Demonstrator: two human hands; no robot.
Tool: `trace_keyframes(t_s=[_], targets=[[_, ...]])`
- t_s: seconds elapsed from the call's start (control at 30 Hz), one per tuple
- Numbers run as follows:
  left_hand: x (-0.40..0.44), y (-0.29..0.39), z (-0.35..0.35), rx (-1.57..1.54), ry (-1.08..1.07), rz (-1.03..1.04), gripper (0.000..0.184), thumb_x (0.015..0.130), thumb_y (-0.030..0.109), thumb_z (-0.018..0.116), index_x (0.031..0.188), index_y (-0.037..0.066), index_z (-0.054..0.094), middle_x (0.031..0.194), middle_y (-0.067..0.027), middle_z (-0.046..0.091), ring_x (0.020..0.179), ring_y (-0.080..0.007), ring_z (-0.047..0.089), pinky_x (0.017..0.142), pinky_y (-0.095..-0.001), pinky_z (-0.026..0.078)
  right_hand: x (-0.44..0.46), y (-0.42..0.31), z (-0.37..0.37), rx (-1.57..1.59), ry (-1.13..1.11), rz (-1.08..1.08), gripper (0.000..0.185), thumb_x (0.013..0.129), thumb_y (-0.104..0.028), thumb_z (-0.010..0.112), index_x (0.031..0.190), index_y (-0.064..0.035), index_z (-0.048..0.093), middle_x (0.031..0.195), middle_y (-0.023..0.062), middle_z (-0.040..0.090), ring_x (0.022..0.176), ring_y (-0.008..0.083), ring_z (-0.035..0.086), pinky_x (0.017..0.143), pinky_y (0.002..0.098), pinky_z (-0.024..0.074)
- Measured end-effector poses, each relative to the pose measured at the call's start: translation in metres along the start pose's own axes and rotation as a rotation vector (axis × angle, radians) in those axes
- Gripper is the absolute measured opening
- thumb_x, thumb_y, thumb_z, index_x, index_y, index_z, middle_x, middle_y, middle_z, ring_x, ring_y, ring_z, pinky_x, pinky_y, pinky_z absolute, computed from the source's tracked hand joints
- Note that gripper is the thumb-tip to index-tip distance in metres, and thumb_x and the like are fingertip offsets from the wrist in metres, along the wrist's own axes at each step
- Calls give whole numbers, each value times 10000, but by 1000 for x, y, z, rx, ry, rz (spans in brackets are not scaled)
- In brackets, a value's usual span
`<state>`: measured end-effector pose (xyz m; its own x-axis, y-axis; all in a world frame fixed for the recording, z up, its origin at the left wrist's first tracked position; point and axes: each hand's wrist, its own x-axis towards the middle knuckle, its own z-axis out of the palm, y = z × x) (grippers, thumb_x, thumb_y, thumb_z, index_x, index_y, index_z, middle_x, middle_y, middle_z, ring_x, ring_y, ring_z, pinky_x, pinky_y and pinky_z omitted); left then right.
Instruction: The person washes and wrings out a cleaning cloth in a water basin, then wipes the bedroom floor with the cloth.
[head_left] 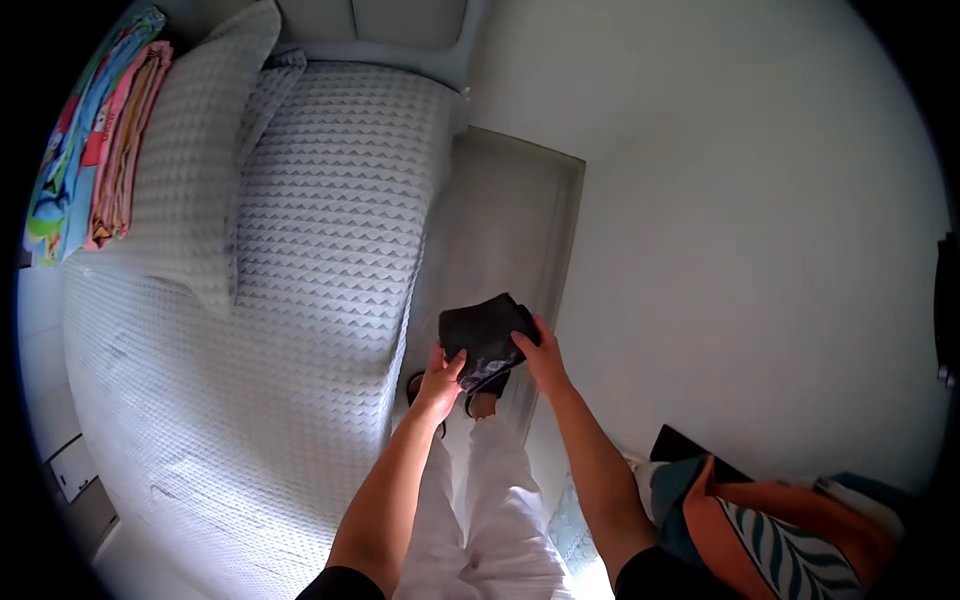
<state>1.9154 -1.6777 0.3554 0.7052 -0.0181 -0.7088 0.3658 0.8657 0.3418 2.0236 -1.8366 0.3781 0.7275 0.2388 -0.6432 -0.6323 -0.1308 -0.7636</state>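
A dark folded cloth (485, 335) with a pale pattern near its lower edge is held up in front of my legs, above the floor. My left hand (441, 382) grips its lower left corner, thumb on top. On the right side, my right hand (540, 357) holds its edge, the thumb pressed on the near face. The fingers behind the cloth are hidden on both hands.
A bed with a grey-white patterned cover (330, 240) fills the left, with a pillow (190, 160) and folded colourful fabrics (125, 145) on it. A pale wall (740, 250) stands at right. Orange and teal fabric (740, 520) lies lower right. Narrow floor (485, 220) runs between.
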Motion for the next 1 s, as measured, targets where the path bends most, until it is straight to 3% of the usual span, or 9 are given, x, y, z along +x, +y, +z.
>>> trace_keyframes(t_s=[0.07, 0.2, 0.23, 0.33, 0.43, 0.53, 0.7, 0.8, 1.0], targets=[[32, -23, -14, 178, 190, -27, 632, 997, 213, 596, 1536, 217, 266, 1373, -34, 514, 1247, -167, 514, 1024, -400, 442, 23, 5, -10, -229, -76, -248, 376, 923, -172, 657, 1247, -5, 564, 1000, 20, 638, 876, 88, 587, 765, 243, 487], [48, -10, 37, 214, 52, 315, 650, 982, 154, 617, 1528, 78, 273, 1361, -94, 519, 1203, -154, 507, 1036, -289, 399, 34, -16, -17, -169, -119, -36, 341, 946, -193, 661, 1219, 2, 597, 967, 13, 643, 830, 80, 583, 755, 234, 473], [49, -7, 38, 194, -77, 144, 603, 958, 144, 656, 1479, 44, 371, 1356, -89, 528, 1194, -144, 513, 1044, -280, 390, 33, -17, -18, -91, -91, 15, 335, 947, -198, 664, 1210, 1, 604, 956, 10, 646, 827, 80, 586, 752, 230, 471], [61, -22, 44, 384, -76, 182, 386, 924, 186, 712, 1260, 26, 608, 1266, -60, 553, 1114, -127, 544, 979, -283, 431, 37, -16, -20, 55, -38, 110, 312, 947, -204, 673, 1180, -3, 620, 929, 1, 653, 827, 77, 595, 745, 221, 467], [73, -40, 39, 586, 139, 230, 240, 932, 209, 704, 1078, 19, 690, 1171, -39, 561, 1031, -118, 549, 927, -280, 446, 39, -14, -17, 65, -13, 119, 284, 940, -193, 681, 1145, -5, 623, 921, 1, 658, 842, 73, 601, 742, 219, 468], [80, -42, 31, 470, 105, 256, 229, 950, 241, 681, 972, 15, 708, 1133, -36, 546, 987, -116, 543, 884, -268, 445, 42, -12, -15, 100, 19, 134, 273, 930, -181, 692, 1127, -8, 616, 925, 4, 660, 846, 71, 603, 739, 222, 471], [77, -23, 21, 351, -19, 121, 410, 999, 388, 589, 1192, 27, 616, 1053, 22, 647, 925, -56, 548, 842, -230, 435, 56, 15, -21, -104, 27, 31, 288, 944, -198, 673, 1156, -20, 592, 935, -5, 653, 853, 69, 599, 730, 227, 474], [74, -3, 20, 185, 267, 135, 401, 996, 425, 577, 1169, 66, 620, 1038, 37, 662, 894, -58, 588, 816, -223, 450, 59, 10, -29, 189, 60, 119, 280, 981, -244, 619, 1188, -57, 597, 1010, 0, 667, 877, 97, 631, 763, 236, 502], [85, 1, -5, 95, 163, 62, 353, 969, 401, 627, 1155, 102, 621, 1069, 24, 674, 950, -85, 627, 844, -254, 473, 71, 1, -16, 577, 114, 217, 232, 984, -266, 593, 1103, -67, 583, 947, -3, 630, 839, 96, 597, 752, 248, 484]])
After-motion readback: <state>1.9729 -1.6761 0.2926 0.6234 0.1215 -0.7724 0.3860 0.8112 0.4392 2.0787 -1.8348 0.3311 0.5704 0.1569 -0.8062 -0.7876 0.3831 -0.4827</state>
